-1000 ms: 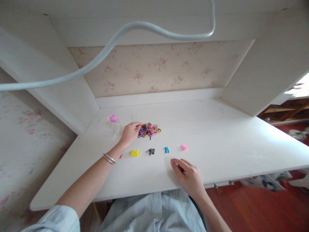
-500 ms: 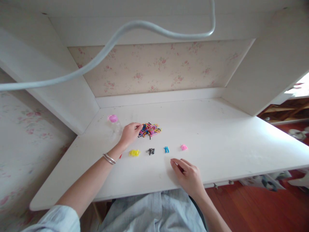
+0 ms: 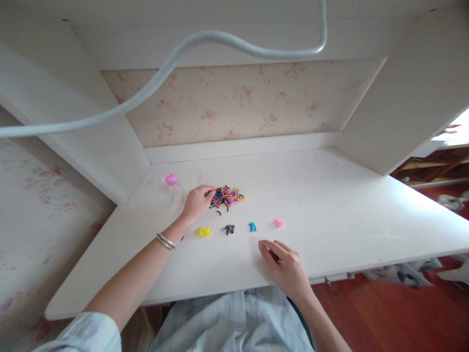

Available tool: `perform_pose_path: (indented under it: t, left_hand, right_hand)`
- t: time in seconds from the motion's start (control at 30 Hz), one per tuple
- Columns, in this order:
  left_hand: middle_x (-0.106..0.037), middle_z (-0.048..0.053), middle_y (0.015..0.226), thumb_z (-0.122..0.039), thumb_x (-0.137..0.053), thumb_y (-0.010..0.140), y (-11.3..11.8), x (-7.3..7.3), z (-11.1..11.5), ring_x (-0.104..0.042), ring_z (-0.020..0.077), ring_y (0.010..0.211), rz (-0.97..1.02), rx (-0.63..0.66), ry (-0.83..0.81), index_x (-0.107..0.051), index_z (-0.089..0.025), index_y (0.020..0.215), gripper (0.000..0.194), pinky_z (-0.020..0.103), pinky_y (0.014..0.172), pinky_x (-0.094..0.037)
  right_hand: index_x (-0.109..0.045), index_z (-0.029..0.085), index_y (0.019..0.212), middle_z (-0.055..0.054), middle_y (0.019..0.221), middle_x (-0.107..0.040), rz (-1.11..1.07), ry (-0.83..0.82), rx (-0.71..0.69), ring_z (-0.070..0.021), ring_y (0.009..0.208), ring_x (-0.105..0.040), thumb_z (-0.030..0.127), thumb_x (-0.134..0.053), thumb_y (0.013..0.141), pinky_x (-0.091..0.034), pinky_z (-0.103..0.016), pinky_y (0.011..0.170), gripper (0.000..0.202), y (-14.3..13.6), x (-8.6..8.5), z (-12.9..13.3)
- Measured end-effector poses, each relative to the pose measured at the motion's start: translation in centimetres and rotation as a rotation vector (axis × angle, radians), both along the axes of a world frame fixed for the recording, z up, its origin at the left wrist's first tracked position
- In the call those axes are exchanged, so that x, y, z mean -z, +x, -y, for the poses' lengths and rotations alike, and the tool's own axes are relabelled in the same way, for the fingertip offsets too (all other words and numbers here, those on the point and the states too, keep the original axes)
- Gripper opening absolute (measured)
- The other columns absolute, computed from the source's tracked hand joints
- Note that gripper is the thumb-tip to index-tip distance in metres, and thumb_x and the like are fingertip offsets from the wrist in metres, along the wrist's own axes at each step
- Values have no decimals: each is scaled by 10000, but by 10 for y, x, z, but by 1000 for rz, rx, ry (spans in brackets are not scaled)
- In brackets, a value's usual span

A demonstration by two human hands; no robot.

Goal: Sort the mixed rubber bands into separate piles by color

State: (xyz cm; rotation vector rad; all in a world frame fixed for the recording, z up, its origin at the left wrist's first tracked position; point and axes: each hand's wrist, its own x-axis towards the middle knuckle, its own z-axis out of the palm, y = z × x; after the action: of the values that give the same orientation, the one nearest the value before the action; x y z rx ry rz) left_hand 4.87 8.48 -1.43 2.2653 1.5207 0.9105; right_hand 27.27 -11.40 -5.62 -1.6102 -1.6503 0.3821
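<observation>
A mixed pile of small coloured bands (image 3: 229,196) lies on the white desk. My left hand (image 3: 198,201) is at the pile's left edge, its fingers pinched together; whatever they hold is too small to make out. In front of the pile, from left to right, are a red bit (image 3: 182,238) partly behind my left wrist, a yellow cluster (image 3: 203,231), a black cluster (image 3: 228,229), blue pieces (image 3: 252,226) and a pink cluster (image 3: 279,223). My right hand (image 3: 282,261) rests near the front edge, fingers curled with thumb and forefinger close together; nothing shows in it.
A clear container with a pink lid (image 3: 170,180) stands at the back left, behind my left hand. Overhead, a pale cable (image 3: 205,37) crosses the view. White side panels and a floral back wall (image 3: 242,102) bound the desk (image 3: 330,205).
A small black piece now lies apart, just in front of the pile near my left hand. My left hand has barely shifted, and my right hand is unmoved.
</observation>
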Motion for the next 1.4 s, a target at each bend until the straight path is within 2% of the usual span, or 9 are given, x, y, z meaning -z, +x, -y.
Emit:
perform_pose_path:
  t: [0.17, 0.27, 0.4, 0.53, 0.67, 0.8, 0.97, 1.27, 1.4]
  left_hand:
    - [-701, 5, 1044, -269, -505, 862, 8, -7, 10, -648, 139, 931, 28, 60, -15, -677, -225, 1003, 226, 246, 873, -495]
    - [-702, -5, 1041, -283, -527, 856, 22, -15, 22, -660, 122, 893, 99, 194, -100, -631, -235, 1098, 268, 219, 821, -510]
    - [-716, 2, 961, -312, -537, 854, 49, -22, 40, -660, 136, 853, 84, 340, -180, -680, -236, 986, 209, 238, 807, -504]
    - [-715, 19, 919, -320, -560, 845, 77, -19, 50, -641, 146, 859, -10, 526, -111, -716, -240, 914, 189, 250, 832, -474]
    - [-692, 31, 956, -340, -558, 845, 101, -6, 51, -629, 147, 865, -112, 652, -106, -726, -248, 930, 210, 250, 822, -458]
    - [-668, 23, 997, -370, -532, 855, 119, 7, 49, -625, 143, 855, -218, 684, -145, -715, -263, 973, 242, 246, 775, -457]
    - [-644, 19, 1043, -391, -494, 878, 130, 13, 49, -614, 141, 886, -288, 687, -140, -702, -266, 1004, 274, 240, 794, -444]
    - [-636, 13, 1074, -409, -491, 874, 135, 12, 48, -623, 149, 906, -343, 610, -59, -671, -267, 1074, 303, 244, 793, -457]
    - [-646, 17, 1039, -358, -488, 875, 129, 6, 43, -627, 148, 876, -401, 578, -41, -697, -262, 993, 259, 250, 771, -459]
  right_hand:
    - [-710, 207, 903, -14, 664, -610, -8, -2, -6, -84, 538, -510, 374, -444, 915, -360, -182, 532, 314, 0, 1, 0]
    - [-707, 208, 901, -7, 648, -594, -4, -3, 0, -82, 530, -498, 380, -444, 915, -349, -185, 530, 315, 0, 1, 0]
    - [-704, 211, 908, -7, 642, -584, 8, -23, -3, -88, 532, -493, 387, -430, 920, -341, -191, 527, 326, -1, -1, 0]
    - [-701, 220, 906, 1, 644, -580, 24, -30, -2, -86, 539, -493, 374, -434, 921, -336, -191, 538, 308, 0, -2, 0]
    - [-696, 211, 919, -3, 651, -581, 23, -23, -14, -86, 545, -491, 355, -434, 924, -335, -188, 546, 299, 0, -1, 0]
    - [-696, 211, 923, -4, 659, -588, 13, -11, -14, -85, 549, -492, 340, -439, 924, -335, -182, 545, 288, 0, -1, 2]
    - [-696, 216, 934, -3, 661, -588, -2, -9, -27, -85, 554, -495, 323, -445, 922, -338, -181, 549, 274, 1, 1, 2]
    - [-691, 215, 925, 3, 637, -553, 28, -4, -29, -82, 542, -474, 314, -437, 926, -324, -184, 550, 273, 3, 1, 3]
    - [-692, 215, 918, 3, 629, -548, 47, 5, -25, -82, 537, -467, 310, -429, 928, -317, -183, 545, 280, 2, 1, 3]
